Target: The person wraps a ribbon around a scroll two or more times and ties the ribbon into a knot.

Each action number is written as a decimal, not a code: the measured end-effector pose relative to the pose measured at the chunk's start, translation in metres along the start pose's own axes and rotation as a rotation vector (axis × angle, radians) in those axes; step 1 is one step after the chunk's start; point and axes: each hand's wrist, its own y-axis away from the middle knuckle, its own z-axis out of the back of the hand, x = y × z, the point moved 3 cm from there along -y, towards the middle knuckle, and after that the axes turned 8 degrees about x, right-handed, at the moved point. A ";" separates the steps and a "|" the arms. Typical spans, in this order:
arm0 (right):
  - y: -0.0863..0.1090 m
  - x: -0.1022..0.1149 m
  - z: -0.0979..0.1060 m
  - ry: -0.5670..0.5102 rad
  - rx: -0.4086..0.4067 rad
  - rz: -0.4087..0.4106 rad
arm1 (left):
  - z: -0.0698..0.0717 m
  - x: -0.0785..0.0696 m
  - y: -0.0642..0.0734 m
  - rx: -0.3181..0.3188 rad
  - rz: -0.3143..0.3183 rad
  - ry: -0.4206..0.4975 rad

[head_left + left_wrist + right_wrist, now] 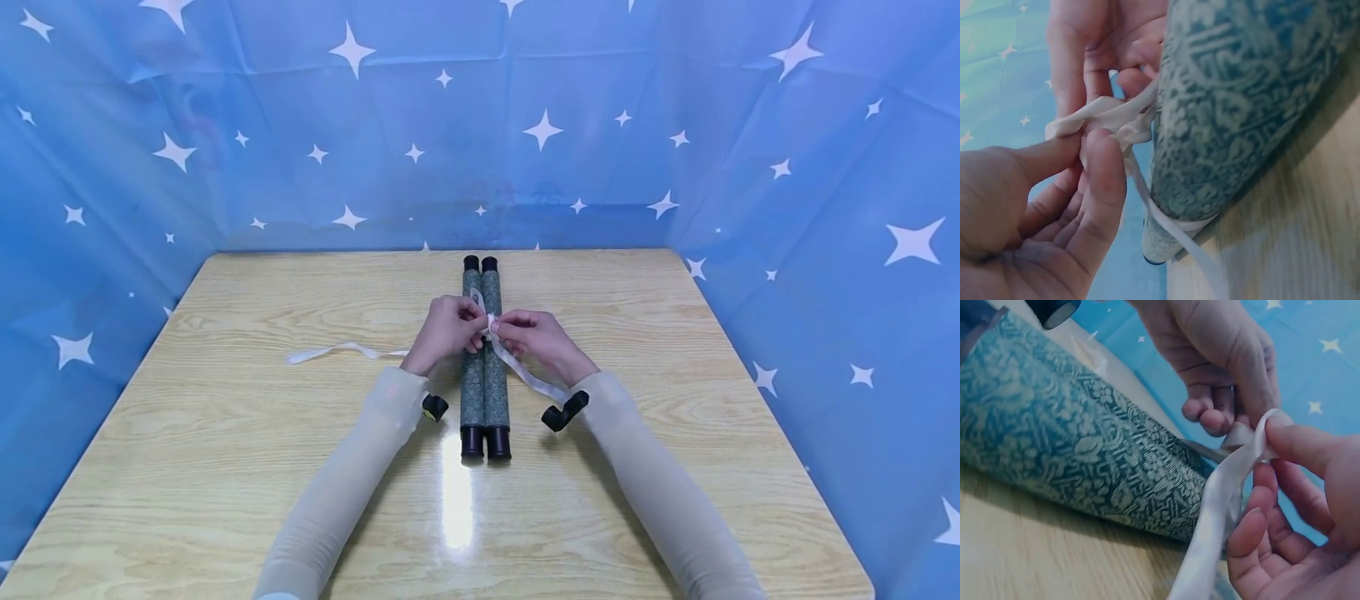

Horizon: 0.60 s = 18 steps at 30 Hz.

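A scroll with two parallel rolls of green patterned cloth and dark end knobs lies lengthwise on the table. White ribbon is wrapped round it and gathered in a bunch above its middle. From the left, my left hand pinches the ribbon between thumb and finger. My right hand pinches it from the other side, fingertips close to the left ones. In the left wrist view the bunched ribbon is between both hands, beside the patterned cloth. A long ribbon tail hangs below the right hand.
The wooden table extends on both sides of the scroll. Another ribbon end trails over the wood to the left. A blue curtain with white stars stands behind and at the sides. Dark wrist cameras sit near the sleeves.
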 end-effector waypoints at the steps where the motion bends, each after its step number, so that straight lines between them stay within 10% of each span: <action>1: 0.000 -0.001 0.000 0.002 -0.004 0.001 | 0.001 0.000 0.000 0.009 -0.002 0.001; 10: 0.003 0.000 0.003 0.045 -0.045 0.040 | 0.024 0.000 0.006 -0.054 0.018 0.044; 18: 0.005 0.002 0.004 0.034 -0.029 0.062 | 0.035 0.011 0.012 -0.017 0.347 0.037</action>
